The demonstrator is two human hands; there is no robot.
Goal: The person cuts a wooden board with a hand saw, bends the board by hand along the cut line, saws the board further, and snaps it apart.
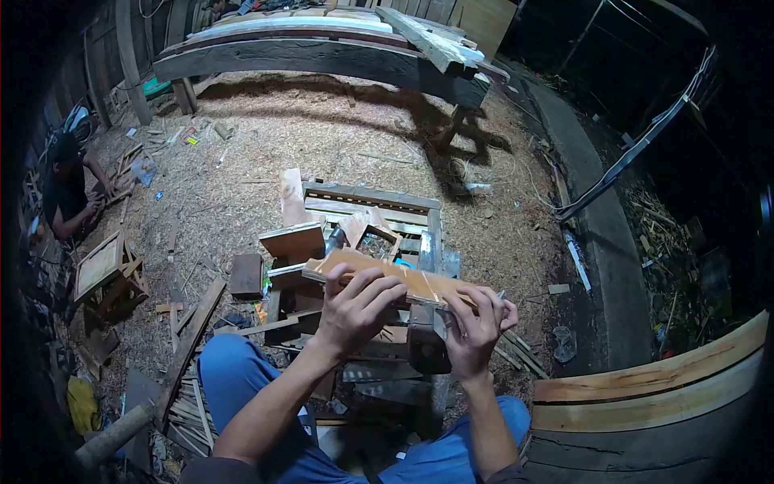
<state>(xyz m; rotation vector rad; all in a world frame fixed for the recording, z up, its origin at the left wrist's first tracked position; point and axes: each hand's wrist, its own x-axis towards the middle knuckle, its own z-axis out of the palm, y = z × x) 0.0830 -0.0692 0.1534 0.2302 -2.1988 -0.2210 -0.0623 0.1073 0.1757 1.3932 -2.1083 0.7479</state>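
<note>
Both my hands grip a short wooden board [421, 282], held slightly tilted in front of me. My left hand [359, 300] is closed round its left part, fingers over the top edge. On its right end my right hand [476, 323] is closed, the fingers curled over the edge. Just below the board, between the hands, is a dark block-like object [428, 339] whose kind I cannot make out. Behind the board a low slatted wooden frame [371, 194] carries cut wood pieces, among them a brown panel [292, 242].
A heavy timber bench [306, 60] stacked with boards stands at the back. At far left a person [68, 185] crouches near a small wooden stool [101, 266]. Thick planks [645, 387] lie at right. Wood shavings [234, 169] and offcuts cover the ground.
</note>
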